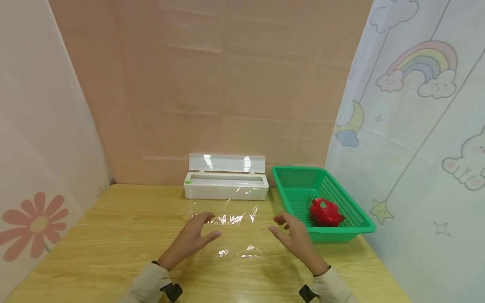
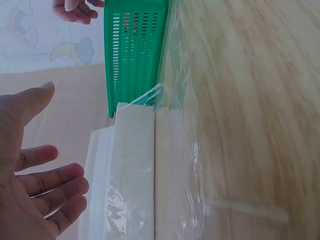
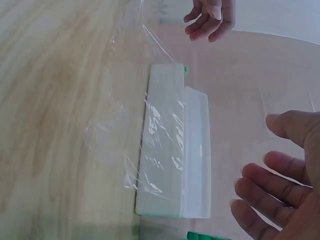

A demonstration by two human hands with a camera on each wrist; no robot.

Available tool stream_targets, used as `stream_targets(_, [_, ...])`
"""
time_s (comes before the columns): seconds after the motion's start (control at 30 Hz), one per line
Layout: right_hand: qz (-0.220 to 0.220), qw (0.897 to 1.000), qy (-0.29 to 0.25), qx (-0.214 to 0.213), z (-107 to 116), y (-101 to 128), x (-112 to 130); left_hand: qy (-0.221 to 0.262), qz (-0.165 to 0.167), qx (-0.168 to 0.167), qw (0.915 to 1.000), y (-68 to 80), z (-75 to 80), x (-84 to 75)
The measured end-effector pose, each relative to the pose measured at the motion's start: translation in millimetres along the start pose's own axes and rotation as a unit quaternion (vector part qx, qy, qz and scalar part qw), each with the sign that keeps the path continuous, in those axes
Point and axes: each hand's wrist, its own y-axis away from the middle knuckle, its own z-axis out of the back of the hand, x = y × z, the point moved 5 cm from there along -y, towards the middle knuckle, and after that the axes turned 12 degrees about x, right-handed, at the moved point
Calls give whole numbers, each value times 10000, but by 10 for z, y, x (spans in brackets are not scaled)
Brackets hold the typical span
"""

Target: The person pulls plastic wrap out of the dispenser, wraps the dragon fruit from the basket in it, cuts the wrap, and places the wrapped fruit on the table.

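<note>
The wooden table (image 1: 113,235) carries, at its far edge, a white cling-film dispenser (image 1: 226,187) with its lid up, and to the right of it a green basket (image 1: 352,219) holding a red dragon fruit (image 1: 326,212). A clear sheet of film (image 1: 235,235) runs from the dispenser toward the person and lies on the wood between the hands. The left hand (image 1: 195,237) and right hand (image 1: 293,235) hover at the sheet's two sides, fingers spread and relaxed, gripping nothing. To handle the film well, I judge each hand should pinch a near corner and keep it taut and flat, since slack film would fold and cling to itself.
</note>
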Motion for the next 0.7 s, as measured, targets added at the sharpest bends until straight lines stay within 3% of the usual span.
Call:
stream_targets(0.27, [-220, 9985, -116, -480, 234, -43, -182, 246, -126, 68, 9996, -125, -69, -114])
stream_targets(0.7, [-674, 9958, -314, -540, 560, -76, -477, 376, -270, 158, 9988, -295, -188, -228])
